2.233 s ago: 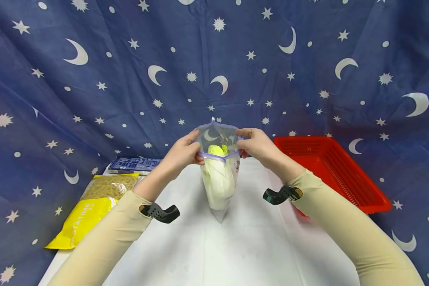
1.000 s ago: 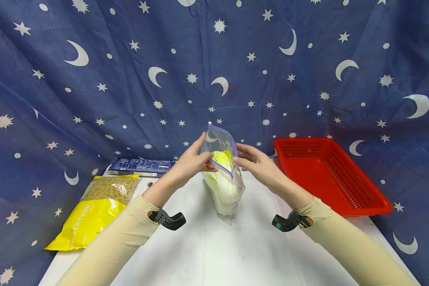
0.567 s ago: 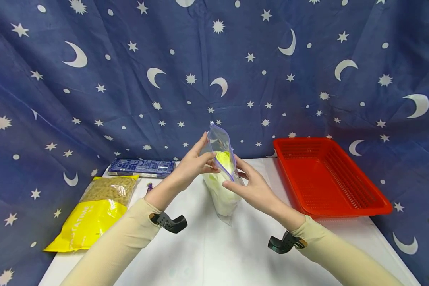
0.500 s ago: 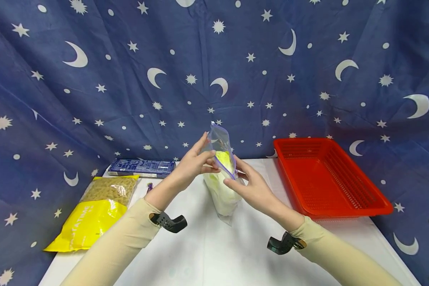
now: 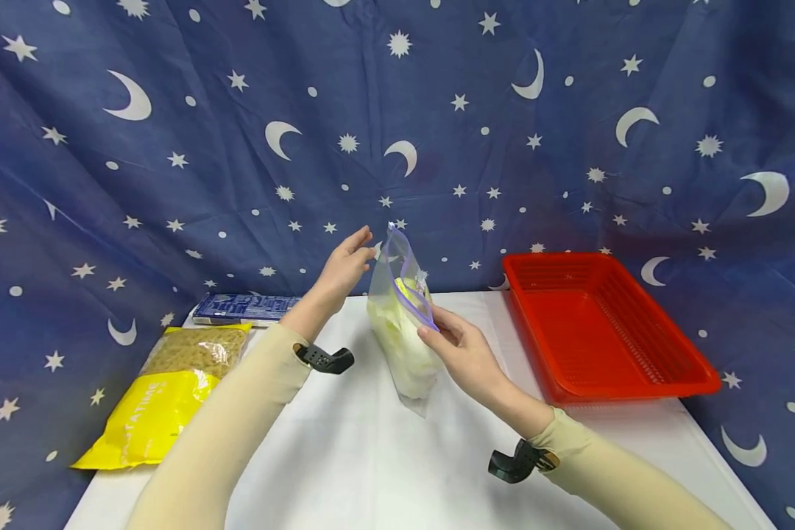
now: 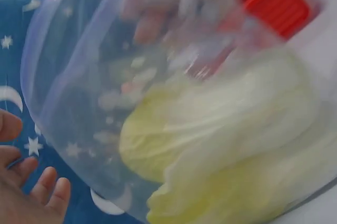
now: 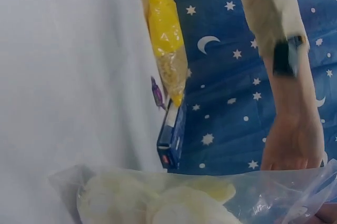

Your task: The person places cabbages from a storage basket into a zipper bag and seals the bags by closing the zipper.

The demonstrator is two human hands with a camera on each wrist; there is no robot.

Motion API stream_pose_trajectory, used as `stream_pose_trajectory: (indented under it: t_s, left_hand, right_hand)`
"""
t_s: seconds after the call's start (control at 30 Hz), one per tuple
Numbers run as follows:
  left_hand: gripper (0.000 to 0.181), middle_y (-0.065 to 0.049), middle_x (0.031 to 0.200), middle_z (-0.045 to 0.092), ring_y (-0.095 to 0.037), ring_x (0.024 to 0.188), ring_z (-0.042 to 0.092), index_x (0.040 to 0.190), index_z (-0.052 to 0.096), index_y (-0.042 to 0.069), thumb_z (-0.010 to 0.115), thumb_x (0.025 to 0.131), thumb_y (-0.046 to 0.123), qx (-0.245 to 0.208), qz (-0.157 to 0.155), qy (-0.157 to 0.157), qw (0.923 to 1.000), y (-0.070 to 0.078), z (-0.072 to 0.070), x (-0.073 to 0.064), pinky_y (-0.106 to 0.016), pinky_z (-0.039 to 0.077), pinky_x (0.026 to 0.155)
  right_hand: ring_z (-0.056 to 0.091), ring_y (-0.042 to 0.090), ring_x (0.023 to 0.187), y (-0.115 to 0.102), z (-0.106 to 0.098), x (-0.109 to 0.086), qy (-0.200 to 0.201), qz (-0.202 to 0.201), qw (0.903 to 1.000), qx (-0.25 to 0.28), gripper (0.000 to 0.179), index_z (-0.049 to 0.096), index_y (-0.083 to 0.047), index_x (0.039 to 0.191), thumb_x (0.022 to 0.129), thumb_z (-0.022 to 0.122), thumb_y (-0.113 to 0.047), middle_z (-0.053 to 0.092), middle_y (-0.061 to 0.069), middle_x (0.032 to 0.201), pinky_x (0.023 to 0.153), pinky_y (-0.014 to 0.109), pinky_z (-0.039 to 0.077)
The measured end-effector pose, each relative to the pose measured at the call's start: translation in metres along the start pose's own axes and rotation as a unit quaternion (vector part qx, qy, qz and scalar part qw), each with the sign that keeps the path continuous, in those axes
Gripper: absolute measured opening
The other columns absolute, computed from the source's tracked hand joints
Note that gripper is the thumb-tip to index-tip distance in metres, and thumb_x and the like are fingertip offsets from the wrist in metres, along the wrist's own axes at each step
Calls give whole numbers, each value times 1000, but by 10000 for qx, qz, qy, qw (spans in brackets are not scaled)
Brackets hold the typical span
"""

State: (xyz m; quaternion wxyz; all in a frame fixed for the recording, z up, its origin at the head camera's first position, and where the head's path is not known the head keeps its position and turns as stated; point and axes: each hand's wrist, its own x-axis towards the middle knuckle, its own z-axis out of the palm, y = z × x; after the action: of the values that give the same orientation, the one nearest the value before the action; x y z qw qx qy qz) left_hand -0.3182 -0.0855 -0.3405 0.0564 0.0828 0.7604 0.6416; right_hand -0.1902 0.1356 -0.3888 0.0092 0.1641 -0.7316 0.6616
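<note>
A clear zip bag with a purple zip edge stands upright at mid-table, a napa cabbage inside it. Its mouth is narrow but parted, with a white slider at the far top corner. My right hand pinches the near right end of the zip edge between thumb and fingers. Just left of the slider corner, my left hand is raised with its fingers extended, apart from the bag. In the left wrist view, pale cabbage leaves show through the plastic.
A red plastic basket sits at the right. To the left lie a yellow pasta bag and a blue box. A small purple-wrapped item shows in the right wrist view. A starry blue curtain hangs behind the table.
My left hand has let go of the bag's rim and moved up and left. The bag's mouth has narrowed. My right hand has gone from the bag's side to its near zip corner.
</note>
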Motion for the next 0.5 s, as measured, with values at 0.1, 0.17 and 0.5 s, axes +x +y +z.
stream_pose_trajectory:
  t_s: [0.1, 0.17, 0.5]
  left_hand:
    - [61, -3, 169, 22, -25, 152, 26, 166, 15, 15, 41, 110, 22, 44, -182, -190, 9996, 2, 0, 19, -41, 29, 122]
    - [62, -6, 169, 20, -25, 154, 22, 166, 12, 12, 39, 111, 22, 20, -244, -311, 9992, 4, 1, 27, -41, 26, 123]
    - [54, -9, 164, 34, -25, 151, 29, 161, 32, 7, 43, 111, 26, 330, -50, -342, 9989, 1, 1, 37, -41, 27, 122]
  right_hand:
    - [59, 30, 127, 1, 3, -2, 10, 44, 10000, 33, 54, 49, 6, 148, 101, 66, -16, 55, 19, 145, 106, 32, 48]
    - [61, 29, 123, 2, 4, -3, 20, 79, 10000, 4, 53, 51, 5, 147, 101, 66, -17, 57, 19, 143, 105, 32, 49]
    - [62, 27, 121, 3, -9, -7, 296, -153, 9993, -172, 43, 61, 4, 138, 100, 67, -15, 63, 17, 136, 105, 35, 50]
